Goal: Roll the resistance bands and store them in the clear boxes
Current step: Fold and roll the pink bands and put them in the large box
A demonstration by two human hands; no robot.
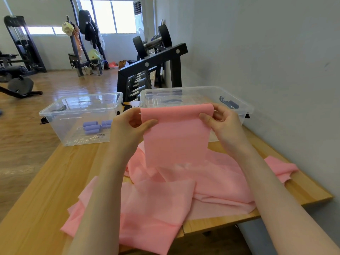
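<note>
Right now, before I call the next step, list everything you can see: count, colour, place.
pink band: one, pink, top end lifted, the rest heaped on the table
purple rolls: several, purple, inside the left box
left box: one, clear, table's far left
right box: one, clear, behind the lifted band
table: one, light wood
dumbbell rack: one, black, beyond the boxes
left hand: pinches the band's left edge
right hand: pinches its right edge
</note>
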